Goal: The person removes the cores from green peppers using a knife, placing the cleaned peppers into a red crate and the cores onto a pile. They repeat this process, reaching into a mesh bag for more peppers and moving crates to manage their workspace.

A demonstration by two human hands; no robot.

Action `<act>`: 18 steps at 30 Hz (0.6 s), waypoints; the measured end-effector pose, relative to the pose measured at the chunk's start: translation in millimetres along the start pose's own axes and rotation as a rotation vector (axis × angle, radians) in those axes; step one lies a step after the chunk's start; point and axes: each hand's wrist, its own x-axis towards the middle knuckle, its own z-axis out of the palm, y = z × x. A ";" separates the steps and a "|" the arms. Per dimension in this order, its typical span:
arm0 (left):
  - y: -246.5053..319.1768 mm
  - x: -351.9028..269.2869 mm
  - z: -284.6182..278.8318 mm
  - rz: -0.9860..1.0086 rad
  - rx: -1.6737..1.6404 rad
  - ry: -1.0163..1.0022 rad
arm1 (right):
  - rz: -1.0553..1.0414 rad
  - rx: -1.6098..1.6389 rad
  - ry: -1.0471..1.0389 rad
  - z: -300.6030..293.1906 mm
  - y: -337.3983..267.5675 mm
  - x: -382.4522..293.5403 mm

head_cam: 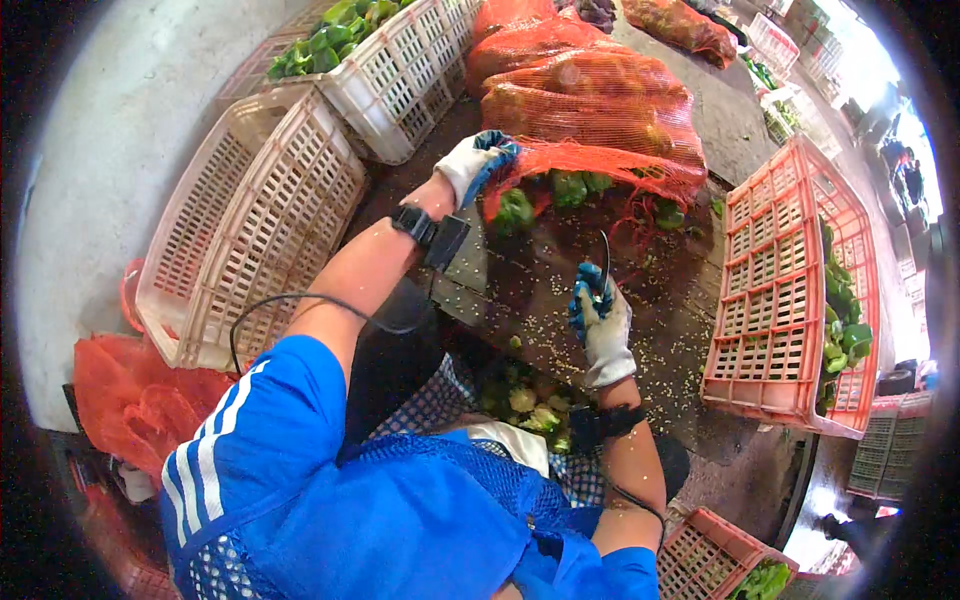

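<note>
A large red mesh sack (592,105) lies across the table, its mouth towards me, with several green bell peppers (570,187) showing at the opening. My left hand (480,161), in a white and blue coated glove, grips the left edge of the sack's mouth. Below and to the right, my right hand (604,322), gloved alike, is closed around a small knife with a thin curved blade (605,251) that points up towards the sack. The knife does not touch the sack. Pale seeds are scattered over the dark tabletop (547,300).
Plastic crates (277,225) stand at the left, one behind holding green peppers (330,45). Another crate (765,300) with peppers stands at the right. Cut pepper pieces (536,412) lie below the table's near edge. Red netting (142,397) lies at lower left, a crate (705,555) at lower right.
</note>
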 end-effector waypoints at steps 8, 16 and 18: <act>6.7 -2.5 -3.3 0.028 0.155 0.094 | -0.413 -0.528 0.027 51.0 -15.9 70.8; -17.8 -30.2 -64.8 0.501 0.973 0.393 | -0.221 -0.272 -0.007 17.6 21.0 76.2; 22.0 -76.4 -6.9 0.672 0.817 0.219 | 0.016 0.102 0.055 -4.5 17.0 60.8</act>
